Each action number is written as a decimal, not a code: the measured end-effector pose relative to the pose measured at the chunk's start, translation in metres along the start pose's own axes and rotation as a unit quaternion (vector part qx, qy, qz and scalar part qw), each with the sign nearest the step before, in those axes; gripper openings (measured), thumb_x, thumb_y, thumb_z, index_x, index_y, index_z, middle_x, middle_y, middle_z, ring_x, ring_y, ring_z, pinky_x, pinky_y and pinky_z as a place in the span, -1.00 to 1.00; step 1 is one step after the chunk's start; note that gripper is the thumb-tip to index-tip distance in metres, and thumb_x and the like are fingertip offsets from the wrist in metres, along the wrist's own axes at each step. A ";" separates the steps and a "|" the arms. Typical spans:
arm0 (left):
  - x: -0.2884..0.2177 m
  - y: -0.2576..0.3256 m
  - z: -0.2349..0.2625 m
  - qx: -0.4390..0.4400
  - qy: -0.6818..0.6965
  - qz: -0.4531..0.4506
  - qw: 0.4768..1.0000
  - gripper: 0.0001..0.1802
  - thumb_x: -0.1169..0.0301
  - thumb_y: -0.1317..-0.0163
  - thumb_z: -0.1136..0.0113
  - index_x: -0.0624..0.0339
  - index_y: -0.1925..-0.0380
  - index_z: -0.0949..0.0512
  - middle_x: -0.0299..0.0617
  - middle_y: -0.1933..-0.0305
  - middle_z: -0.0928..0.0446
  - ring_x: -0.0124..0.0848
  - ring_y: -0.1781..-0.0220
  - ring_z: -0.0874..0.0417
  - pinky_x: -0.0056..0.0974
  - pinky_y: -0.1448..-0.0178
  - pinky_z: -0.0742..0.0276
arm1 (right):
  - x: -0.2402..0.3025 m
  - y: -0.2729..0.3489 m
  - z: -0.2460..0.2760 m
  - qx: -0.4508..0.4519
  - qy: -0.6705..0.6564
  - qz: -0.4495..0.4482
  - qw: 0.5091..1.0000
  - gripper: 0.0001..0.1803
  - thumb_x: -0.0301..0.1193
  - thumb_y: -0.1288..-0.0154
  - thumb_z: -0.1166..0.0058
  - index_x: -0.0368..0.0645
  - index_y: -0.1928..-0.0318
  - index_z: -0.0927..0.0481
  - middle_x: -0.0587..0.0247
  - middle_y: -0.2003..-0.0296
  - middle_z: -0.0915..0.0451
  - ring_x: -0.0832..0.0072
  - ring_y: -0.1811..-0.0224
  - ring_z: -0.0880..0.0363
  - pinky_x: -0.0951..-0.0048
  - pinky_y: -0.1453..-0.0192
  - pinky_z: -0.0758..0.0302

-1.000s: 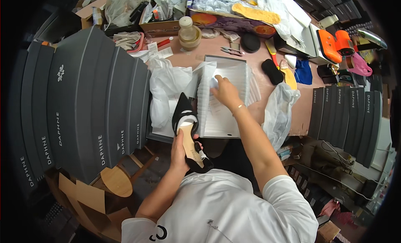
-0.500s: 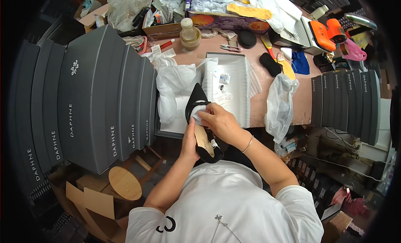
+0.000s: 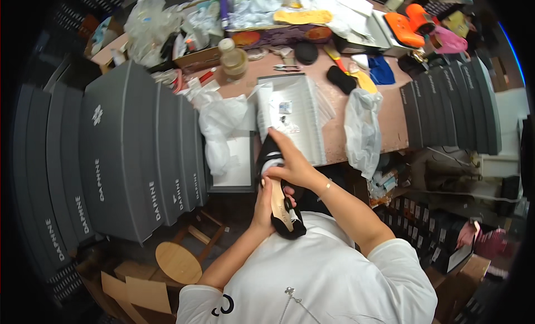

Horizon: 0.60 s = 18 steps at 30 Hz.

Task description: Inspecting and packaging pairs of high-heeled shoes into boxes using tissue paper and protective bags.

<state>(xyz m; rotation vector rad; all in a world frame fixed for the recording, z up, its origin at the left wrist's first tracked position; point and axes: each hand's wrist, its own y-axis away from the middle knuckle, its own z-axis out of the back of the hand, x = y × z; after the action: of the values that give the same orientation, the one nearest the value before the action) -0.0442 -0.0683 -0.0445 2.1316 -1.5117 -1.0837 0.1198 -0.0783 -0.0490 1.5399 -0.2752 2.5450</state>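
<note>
A black shoe with a tan insole (image 3: 281, 207) is held close to my chest, toe pointing away from me. My left hand (image 3: 264, 198) grips it from the left side near the middle. My right hand (image 3: 290, 165) lies over the shoe's front part, fingers curled on it. Just beyond the shoe lies an open white shoe box (image 3: 304, 109) holding white paper and small packets.
A tall row of grey shoe boxes (image 3: 128, 157) stands at my left, another row (image 3: 451, 106) at the right. Crumpled plastic bags (image 3: 362, 129), a jar (image 3: 233, 59), orange and pink items crowd the pink table (image 3: 390, 101). A round wooden stool (image 3: 178, 261) is below left.
My right hand left the open box and came back onto the shoe's front. The shoe stayed in my left hand, drawn slightly closer to me.
</note>
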 end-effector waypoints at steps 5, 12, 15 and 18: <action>-0.012 -0.013 -0.008 -0.010 -0.006 -0.018 1.000 -0.44 -0.09 -0.43 0.21 0.20 -0.05 -0.36 -0.14 0.31 -0.51 -0.37 0.41 -0.57 -0.27 0.29 -0.57 | -0.016 -0.011 0.006 0.053 -0.042 -0.073 0.995 0.01 -0.22 -0.04 -0.36 -0.23 -0.41 -0.07 -0.21 -0.33 -0.18 -0.02 -0.39 -0.17 0.27 -0.40 -0.20; -0.111 -0.054 0.018 -0.237 -0.301 -0.380 0.842 -0.35 0.09 -0.43 0.06 0.18 -0.39 -0.10 -0.02 -0.37 -0.21 -0.29 -0.38 -0.25 -0.16 -0.43 -0.08 | -0.129 0.082 0.188 -0.179 0.393 -0.343 0.834 0.13 -0.14 0.03 -0.41 -0.10 -0.45 0.03 -0.42 -0.32 -0.09 -0.22 -0.34 -0.18 -0.02 -0.32 -0.26; -0.073 -0.055 -0.011 -0.041 -0.313 -0.258 0.913 -0.41 0.18 -0.40 -0.05 0.31 -0.30 -0.25 -0.08 -0.25 -0.36 -0.36 -0.28 -0.36 -0.26 -0.40 -0.18 | -0.216 0.139 0.195 -0.212 0.245 -0.351 0.878 -0.12 -0.39 -0.03 -0.29 -0.20 -0.37 -0.17 -0.21 -0.17 -0.41 0.00 -0.20 -0.42 0.20 -0.28 -0.34; -0.043 -0.068 -0.038 0.016 -0.322 -0.208 0.924 -0.38 0.22 -0.37 -0.11 0.40 -0.28 -0.25 0.06 -0.34 -0.29 -0.24 -0.38 -0.30 -0.22 -0.39 -0.21 | -0.156 0.119 0.191 -0.265 -0.105 -0.279 0.917 -0.34 -0.42 -0.17 -0.19 -0.25 -0.28 -0.32 0.09 -0.03 -0.55 0.40 -0.04 -0.50 0.42 -0.15 -0.42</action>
<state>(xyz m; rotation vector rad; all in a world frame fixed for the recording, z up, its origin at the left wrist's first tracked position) 0.0218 -0.0090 -0.0452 2.3045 -1.3213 -2.0826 0.3284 -0.2448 -0.1097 1.4080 -0.4339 1.6918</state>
